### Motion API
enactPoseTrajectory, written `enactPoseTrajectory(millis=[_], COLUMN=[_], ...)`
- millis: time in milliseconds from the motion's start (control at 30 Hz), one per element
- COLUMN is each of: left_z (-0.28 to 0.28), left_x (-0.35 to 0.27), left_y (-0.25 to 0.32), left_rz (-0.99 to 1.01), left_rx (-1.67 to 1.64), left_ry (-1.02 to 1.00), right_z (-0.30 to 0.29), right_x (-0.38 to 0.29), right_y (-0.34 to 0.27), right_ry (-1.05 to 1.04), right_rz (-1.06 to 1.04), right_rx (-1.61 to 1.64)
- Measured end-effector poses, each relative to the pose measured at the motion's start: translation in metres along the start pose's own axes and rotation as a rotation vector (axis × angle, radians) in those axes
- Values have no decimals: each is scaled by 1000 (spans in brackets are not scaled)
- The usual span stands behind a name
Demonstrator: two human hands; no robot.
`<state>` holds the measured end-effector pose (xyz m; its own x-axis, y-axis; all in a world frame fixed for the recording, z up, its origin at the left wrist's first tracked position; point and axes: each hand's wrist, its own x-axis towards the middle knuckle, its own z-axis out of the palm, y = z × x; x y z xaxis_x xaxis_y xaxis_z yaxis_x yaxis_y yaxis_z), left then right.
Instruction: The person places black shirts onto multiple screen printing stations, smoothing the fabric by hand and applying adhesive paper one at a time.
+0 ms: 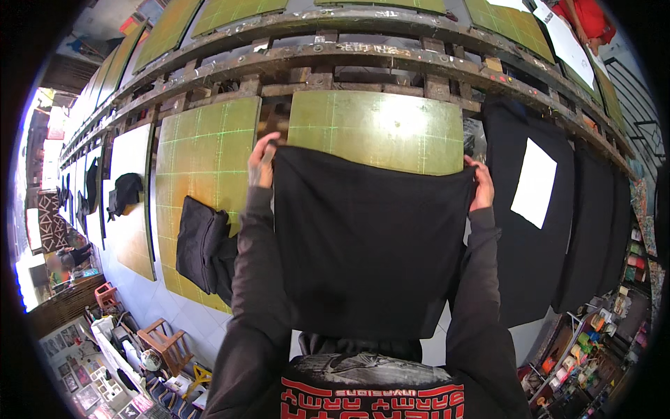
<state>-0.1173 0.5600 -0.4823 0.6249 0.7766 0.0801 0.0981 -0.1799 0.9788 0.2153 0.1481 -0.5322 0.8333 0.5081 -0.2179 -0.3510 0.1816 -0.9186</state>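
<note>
A black cloth garment [371,246] is stretched between my hands over the near part of a green-yellow printing board [377,131] marked with grid lines. My left hand [264,160] grips its far left corner, and my right hand [482,183] grips the far right corner. The cloth's lower part hangs toward my body. On the board to the left [209,141] lies a folded black garment [201,246]. To the right, another black garment [534,272] covers a board, with a white sheet [534,183] on it.
Rusty metal rails [366,55] run behind the boards. More boards with black cloths stand farther left, and black-covered boards [591,230] farther right. A person in red [596,23] is at the far right. Colourful containers [581,351] and a wooden stool [165,343] stand lower down.
</note>
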Motion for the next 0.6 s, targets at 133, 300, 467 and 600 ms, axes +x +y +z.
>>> enactPoseTrajectory(millis=[133, 300, 467, 600], left_z=[7, -20, -36, -31], left_x=[15, -15, -5, 34], left_y=[18, 46, 43, 40], left_rz=[-159, -56, 169, 44], left_rx=[67, 378, 885, 838], left_ry=[-183, -309, -364, -128], right_z=[17, 77, 53, 72], right_x=[-8, -58, -43, -9], right_y=[-12, -75, -122, -120], right_ry=[82, -92, -329, -102], right_rz=[-80, -103, -170, -504], right_rx=[-627, -1098, -1300, -1214])
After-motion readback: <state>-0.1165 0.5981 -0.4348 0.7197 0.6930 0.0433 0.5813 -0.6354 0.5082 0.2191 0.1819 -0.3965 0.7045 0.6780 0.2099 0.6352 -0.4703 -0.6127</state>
